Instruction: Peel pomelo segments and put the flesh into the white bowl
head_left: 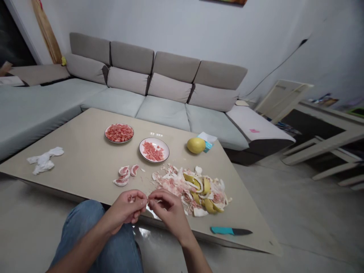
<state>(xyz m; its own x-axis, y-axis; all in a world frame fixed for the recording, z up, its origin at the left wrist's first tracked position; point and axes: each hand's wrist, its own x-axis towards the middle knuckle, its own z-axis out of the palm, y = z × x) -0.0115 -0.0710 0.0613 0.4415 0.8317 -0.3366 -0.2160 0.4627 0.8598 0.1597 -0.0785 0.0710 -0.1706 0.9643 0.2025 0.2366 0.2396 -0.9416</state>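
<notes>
Above the near edge of the table, my left hand (127, 209) and my right hand (170, 211) meet, thumbs and fingertips pinched together. Whatever lies between the fingertips is too small and covered to make out. Just beyond my left hand are several pink pomelo segments (124, 172) with white skin. Beside my right hand spreads a heap of pomelo peel and torn membrane (182, 185), with yellow rind strips on its right. Farther back, a white dark-rimmed plate (144, 154) carries some peeled pink pulp (153, 151); a fuller plate of pulp (119, 132) stands to its left.
A whole yellow pomelo (196, 145) sits at the back right against a blue-and-white tissue pack (209, 145). The turquoise-handled knife (231, 231) lies near the right front edge, dark blade pointing right. Crumpled tissue (44, 160) lies far left. A grey sofa (162, 110) lines the table's far side.
</notes>
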